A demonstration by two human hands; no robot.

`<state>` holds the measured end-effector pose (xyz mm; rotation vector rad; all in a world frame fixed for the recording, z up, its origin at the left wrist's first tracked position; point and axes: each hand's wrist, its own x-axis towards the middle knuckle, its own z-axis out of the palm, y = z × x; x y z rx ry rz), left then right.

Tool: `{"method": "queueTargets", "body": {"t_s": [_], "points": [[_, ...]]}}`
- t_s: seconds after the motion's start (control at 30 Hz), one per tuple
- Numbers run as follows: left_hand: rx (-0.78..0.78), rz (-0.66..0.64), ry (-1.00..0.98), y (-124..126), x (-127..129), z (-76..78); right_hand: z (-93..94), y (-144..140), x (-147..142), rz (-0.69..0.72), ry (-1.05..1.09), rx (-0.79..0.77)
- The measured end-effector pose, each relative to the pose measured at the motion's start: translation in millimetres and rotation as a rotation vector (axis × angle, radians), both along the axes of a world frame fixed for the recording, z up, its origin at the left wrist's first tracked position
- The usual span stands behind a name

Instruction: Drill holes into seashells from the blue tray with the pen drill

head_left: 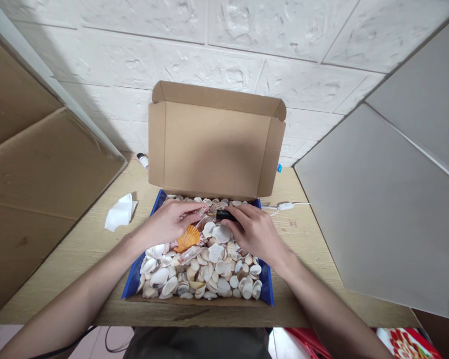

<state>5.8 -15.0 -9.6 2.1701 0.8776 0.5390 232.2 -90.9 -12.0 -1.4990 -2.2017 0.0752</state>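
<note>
Orange shell (187,238) under left hand (171,222); right hand (255,230) pinches black tube (225,215)

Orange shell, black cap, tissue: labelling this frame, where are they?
orange shell (187,238), head view, its ribbed fan.
black cap (225,215), head view, its side between the hands.
tissue (119,213), head view, its crumpled middle.

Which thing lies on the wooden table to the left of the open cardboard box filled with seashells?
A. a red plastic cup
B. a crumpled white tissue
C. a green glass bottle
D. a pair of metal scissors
B: a crumpled white tissue lies on the light wooden table, left of the open cardboard box of seashells, apart from the left hand.
</note>
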Motion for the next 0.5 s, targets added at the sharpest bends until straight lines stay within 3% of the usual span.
{"method": "queueTargets", "body": {"t_s": [0.5], "points": [[-0.019,0.005,-0.01,0.7,-1.1,-3.2,0.0,-0.2,-0.2,0.0,-0.002,-0.004]]}}
